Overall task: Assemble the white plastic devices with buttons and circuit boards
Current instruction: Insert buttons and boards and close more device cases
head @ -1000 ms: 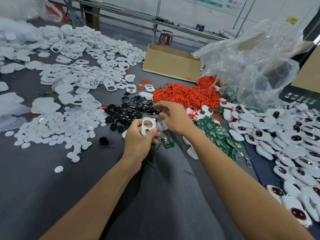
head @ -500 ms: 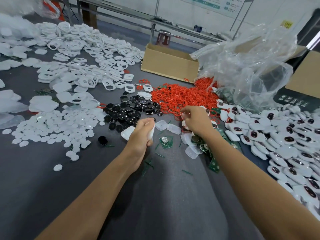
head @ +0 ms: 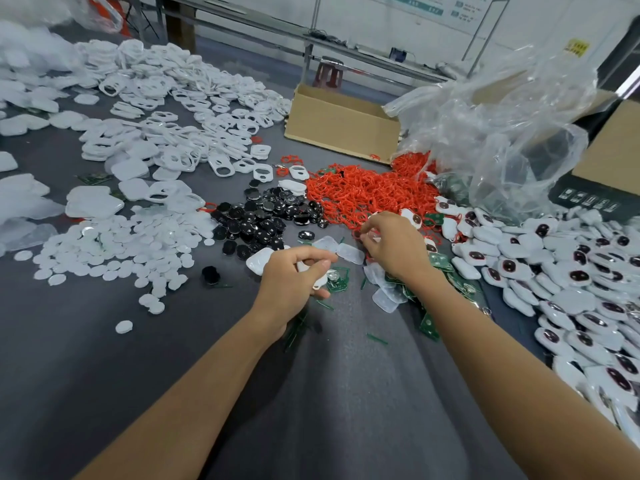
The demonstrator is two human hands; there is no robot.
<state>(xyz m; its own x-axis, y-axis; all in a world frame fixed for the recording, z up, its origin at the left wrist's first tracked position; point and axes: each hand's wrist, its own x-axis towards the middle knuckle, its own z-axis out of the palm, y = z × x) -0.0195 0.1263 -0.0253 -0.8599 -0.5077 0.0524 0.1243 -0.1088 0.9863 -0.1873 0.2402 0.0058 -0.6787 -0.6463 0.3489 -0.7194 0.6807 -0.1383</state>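
Head view: left hand on a white piece, right hand at the red rings

Far left: loose heap of white discs [head: 104, 247] on the grey table [head: 346, 393]. Behind them, a wide spread of white frames [head: 173, 109] with cut-out holes.

Centre-left: pile of glossy black buttons [head: 266, 216], with a few strays near the discs.

Centre: left hand [head: 294, 282], fingers and thumb curled round a white piece [head: 319, 281]. Only its lower edge shows below the knuckles. Just right of it, a single green board [head: 338, 284] lies flat on the table. Clear covers [head: 349, 252] lie between the two hands.

Hands apart, not touching.

Centre-right: right hand [head: 394, 247], fingertips bunched at the near edge of the red rings [head: 367, 192]. Cannot tell whether they hold anything. More green boards [head: 440, 263] lie under and beside the wrist.

Back centre: open cardboard box [head: 343, 123]. To its right, a crumpled clear bag [head: 502, 133] touches the ring heap.

Far right: a mass of white devices [head: 571, 271], many showing dark oval windows, running down to the frame edge.
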